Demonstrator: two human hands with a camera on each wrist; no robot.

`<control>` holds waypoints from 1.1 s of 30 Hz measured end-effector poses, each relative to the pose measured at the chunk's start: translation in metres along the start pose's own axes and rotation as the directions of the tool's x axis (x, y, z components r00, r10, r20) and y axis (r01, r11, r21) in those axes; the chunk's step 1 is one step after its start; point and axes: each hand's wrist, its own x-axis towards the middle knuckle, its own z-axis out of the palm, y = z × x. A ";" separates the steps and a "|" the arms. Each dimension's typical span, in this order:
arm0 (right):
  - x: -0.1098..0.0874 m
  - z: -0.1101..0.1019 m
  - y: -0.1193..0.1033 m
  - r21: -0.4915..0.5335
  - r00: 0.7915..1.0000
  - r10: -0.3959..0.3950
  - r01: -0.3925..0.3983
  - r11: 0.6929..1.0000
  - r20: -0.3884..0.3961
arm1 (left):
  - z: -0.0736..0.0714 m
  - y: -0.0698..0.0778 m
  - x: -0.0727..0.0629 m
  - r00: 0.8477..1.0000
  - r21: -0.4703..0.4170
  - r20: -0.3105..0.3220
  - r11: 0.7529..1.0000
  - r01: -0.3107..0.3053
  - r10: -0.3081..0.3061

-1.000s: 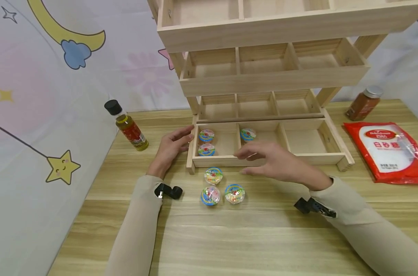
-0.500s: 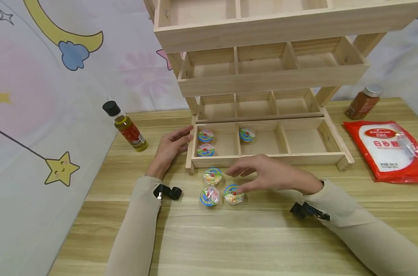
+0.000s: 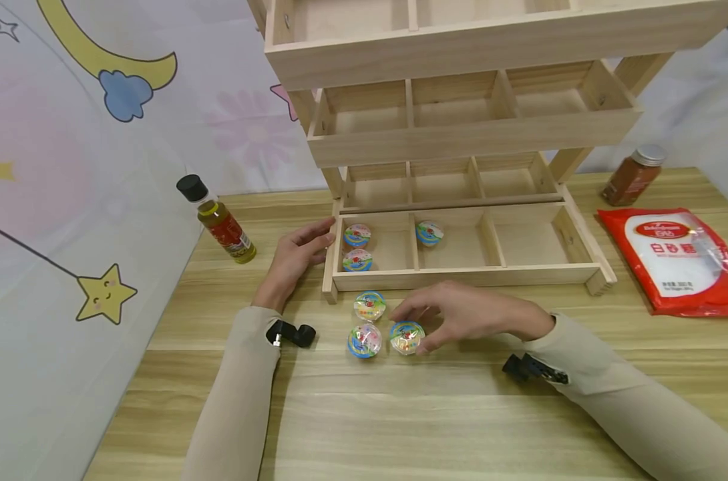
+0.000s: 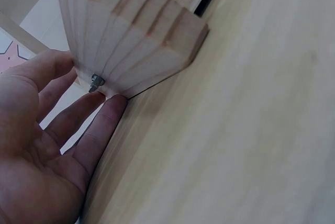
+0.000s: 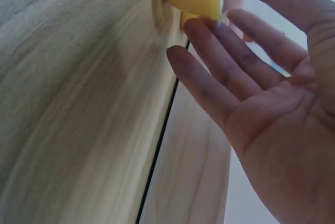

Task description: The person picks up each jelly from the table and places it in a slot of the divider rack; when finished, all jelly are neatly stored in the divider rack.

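- A small sealed cup (image 3: pixel 407 337) stands on the worktop (image 3: pixel 400 427), in front of a wooden rack (image 3: pixel 568 276), between the thumb and fingers of the right hand (image 3: pixel 469 310).
- That hand is parted loosely about the cup; whether it presses on it yet, I cannot tell. The left hand (image 3: pixel 294 257), fingers relaxed, touches the rack's left end.
- The cup is probably light, with thin, slightly yielding walls and a smooth, slippery surface; the film lid could dent or tear. The best hold is likely a gentle pinch on opposite sides, just below the rim.
- Six cups: three on the worktop; three in the rack's lowest front tray, two in its left compartment and one in its middle.
- One oil bottle (image 3: pixel 224 227), one lidded jar (image 3: pixel 633 179), one red-and-white bag (image 3: pixel 670 260).
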 end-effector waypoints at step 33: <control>0.001 0.001 -0.002 0.005 0.995 0.058 -0.058 0.998 -0.087 | 0.000 0.000 0.001 1.000 -0.017 0.007 1.000 -0.009 0.009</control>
